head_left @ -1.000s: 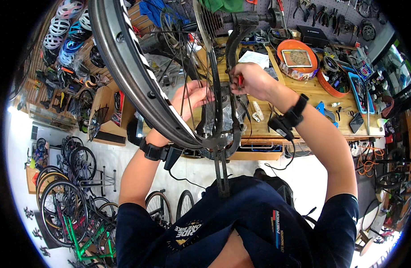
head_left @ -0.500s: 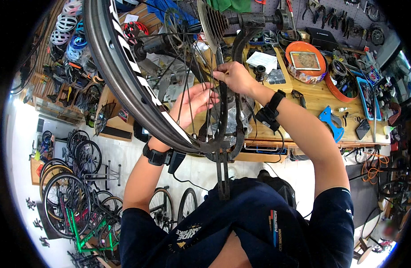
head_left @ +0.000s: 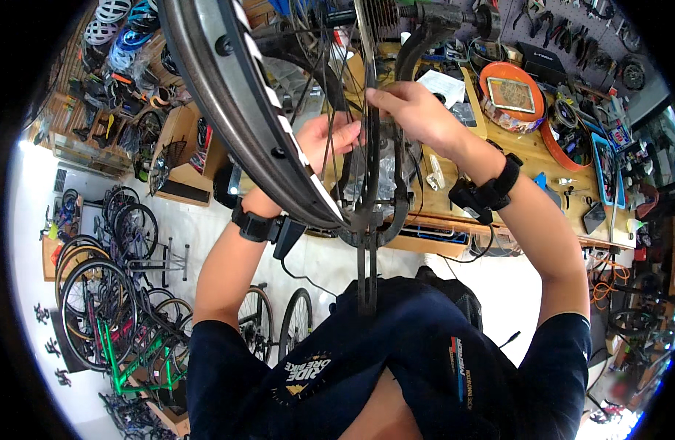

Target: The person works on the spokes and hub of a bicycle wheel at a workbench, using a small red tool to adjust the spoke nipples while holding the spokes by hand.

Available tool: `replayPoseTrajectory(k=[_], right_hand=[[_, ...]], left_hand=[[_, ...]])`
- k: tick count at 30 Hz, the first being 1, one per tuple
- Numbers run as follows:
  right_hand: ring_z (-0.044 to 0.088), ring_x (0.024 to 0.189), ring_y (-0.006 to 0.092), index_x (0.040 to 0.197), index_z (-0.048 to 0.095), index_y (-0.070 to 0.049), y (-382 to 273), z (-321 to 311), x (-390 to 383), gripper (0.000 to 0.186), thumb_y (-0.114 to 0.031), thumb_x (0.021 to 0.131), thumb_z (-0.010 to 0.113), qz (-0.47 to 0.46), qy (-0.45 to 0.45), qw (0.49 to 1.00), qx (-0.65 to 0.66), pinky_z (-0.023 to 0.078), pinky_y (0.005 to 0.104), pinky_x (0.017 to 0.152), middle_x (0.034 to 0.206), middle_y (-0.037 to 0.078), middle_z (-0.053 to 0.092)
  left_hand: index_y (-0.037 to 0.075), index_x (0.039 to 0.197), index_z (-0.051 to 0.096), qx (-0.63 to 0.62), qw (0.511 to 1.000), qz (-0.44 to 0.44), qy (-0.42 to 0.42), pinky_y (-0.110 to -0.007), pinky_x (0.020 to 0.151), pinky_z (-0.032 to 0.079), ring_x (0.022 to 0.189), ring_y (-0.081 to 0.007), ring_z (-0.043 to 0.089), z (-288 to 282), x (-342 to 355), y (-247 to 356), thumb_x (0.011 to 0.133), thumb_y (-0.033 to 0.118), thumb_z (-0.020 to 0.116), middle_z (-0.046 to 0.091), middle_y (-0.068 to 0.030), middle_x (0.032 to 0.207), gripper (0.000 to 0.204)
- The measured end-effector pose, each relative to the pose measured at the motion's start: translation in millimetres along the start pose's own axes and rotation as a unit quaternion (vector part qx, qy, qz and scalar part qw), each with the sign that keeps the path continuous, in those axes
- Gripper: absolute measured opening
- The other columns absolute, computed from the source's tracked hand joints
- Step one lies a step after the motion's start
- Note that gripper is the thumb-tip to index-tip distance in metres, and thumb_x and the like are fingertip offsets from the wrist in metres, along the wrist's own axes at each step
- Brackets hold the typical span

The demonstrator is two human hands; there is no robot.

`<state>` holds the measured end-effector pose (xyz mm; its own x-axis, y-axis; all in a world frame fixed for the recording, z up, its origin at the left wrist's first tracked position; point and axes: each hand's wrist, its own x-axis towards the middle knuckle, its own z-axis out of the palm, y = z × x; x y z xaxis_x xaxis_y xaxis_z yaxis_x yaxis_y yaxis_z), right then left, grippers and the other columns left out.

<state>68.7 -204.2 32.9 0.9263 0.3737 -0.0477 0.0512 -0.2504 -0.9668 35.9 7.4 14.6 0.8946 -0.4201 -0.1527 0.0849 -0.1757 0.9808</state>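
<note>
A bicycle wheel with a broad black rim (head_left: 242, 125) stands in a dark truing stand (head_left: 418, 55), thin black spokes (head_left: 326, 81) running up to its hub. A cassette (head_left: 379, 16) shows at the top. My left hand (head_left: 326, 139) reaches in past the rim, its thumb and fingers pinched together at a spoke. On the wheel's right side my right hand (head_left: 419, 121) is closed, with its thumb up against the spokes; its fingertips are hidden behind the thumb and wheel. Dark straps with small boxes circle both wrists.
A wooden workbench (head_left: 491, 176) lies behind the stand, bearing an orange round tray (head_left: 507, 77), a second orange tray (head_left: 565, 150) of parts and a blue tray (head_left: 607, 169). Pliers hang on the wall. Helmets (head_left: 132, 44) and several bicycles (head_left: 110, 308) fill the left side.
The view has shifted, and the wheel appears farther right and more edge-on, with different rim markings showing. Both hands remain at the spokes; my right hand has drawn slightly to the right.
</note>
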Motion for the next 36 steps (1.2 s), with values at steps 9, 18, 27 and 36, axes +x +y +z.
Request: replayPoseTrajectory(k=[9, 18, 27, 36], right_hand=[[0.041, 0.062, 0.0117, 0.094, 0.059, 0.003, 24.2, -28.2, -18.9, 0.017, -0.009, 0.087, 0.049, 0.211, 0.037, 0.926, 0.31, 0.037, 0.0261, 0.057, 0.075, 0.002, 0.045], [0.051, 0.068, 0.0122, 0.098, 0.057, 0.002, 21.3, -18.0, -65.9, 0.024, -0.023, 0.098, 0.055, 0.169, 0.021, 0.927, 0.335, 0.043, 0.0237, 0.06, 0.078, 0.004, 0.053], [0.051, 0.064, 0.011, 0.102, 0.056, 0.006, 21.1, -5.6, -85.8, 0.02, -0.013, 0.096, 0.054, 0.236, 0.031, 0.922, 0.304, 0.043, 0.0232, 0.056, 0.077, 0.003, 0.055], [0.061, 0.07, 0.0143, 0.096, 0.067, 0.008, 27.8, 16.9, -53.8, 0.017, -0.003, 0.084, 0.061, -0.013, -0.019, 0.997, 0.072, 0.048, 0.0264, 0.065, 0.081, 0.013, 0.067]], left_hand=[[0.0, 0.143, 0.033, -0.038, 0.996, 0.076, 0.034, -0.033, 0.097, 0.042, 0.117, -0.0185, 0.054, -0.6, 11.6, -39.0, 0.098, 0.043, 0.049, 0.053, -0.0101, 0.13, 0.065], [0.003, 0.14, 0.034, -0.109, 0.992, 0.006, 0.065, -0.036, 0.098, 0.041, 0.118, -0.0211, 0.052, 17.0, -11.0, -6.9, 0.096, 0.044, 0.052, 0.052, -0.0114, 0.128, 0.063], [0.005, 0.131, 0.045, -0.032, 0.999, -0.017, 0.04, -0.033, 0.093, 0.042, 0.109, -0.0171, 0.057, 16.5, -6.9, -13.3, 0.096, 0.046, 0.05, 0.058, -0.0067, 0.115, 0.054], [0.002, 0.128, 0.046, -0.051, 0.998, 0.006, 0.039, -0.029, 0.089, 0.045, 0.102, -0.0165, 0.059, 21.2, -9.3, -5.0, 0.096, 0.043, 0.05, 0.061, -0.0087, 0.109, 0.052]])
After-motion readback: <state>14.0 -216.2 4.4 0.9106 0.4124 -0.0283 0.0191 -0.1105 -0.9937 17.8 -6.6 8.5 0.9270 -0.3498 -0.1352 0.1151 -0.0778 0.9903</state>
